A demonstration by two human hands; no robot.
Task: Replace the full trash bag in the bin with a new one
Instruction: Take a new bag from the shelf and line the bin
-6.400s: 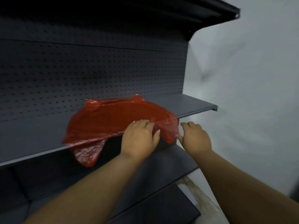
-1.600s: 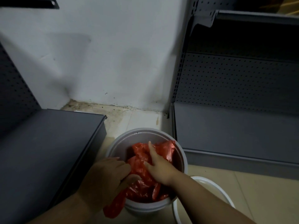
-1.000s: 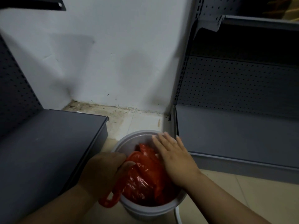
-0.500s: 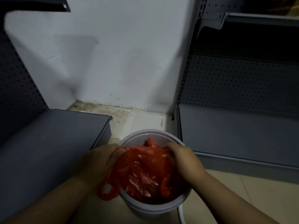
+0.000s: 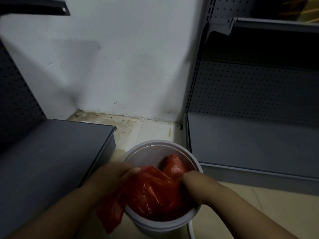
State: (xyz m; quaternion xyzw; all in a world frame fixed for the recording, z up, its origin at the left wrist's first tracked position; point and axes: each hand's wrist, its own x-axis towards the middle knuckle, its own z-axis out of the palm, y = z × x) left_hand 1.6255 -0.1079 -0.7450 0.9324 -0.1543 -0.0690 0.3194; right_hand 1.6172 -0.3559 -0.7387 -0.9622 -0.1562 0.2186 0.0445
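The red trash bag (image 5: 153, 192) lies inside the white bin (image 5: 193, 157) on the floor, with one part hanging over the left rim, and the left hand (image 5: 114, 178) and the right hand (image 5: 191, 180) are both closed on its plastic.

Grey metal shelf base (image 5: 51, 152) sits at my 9 o'clock, grey perforated metal shelving unit (image 5: 250, 100) at 2, grubby white wall (image 5: 120, 57) at 12.
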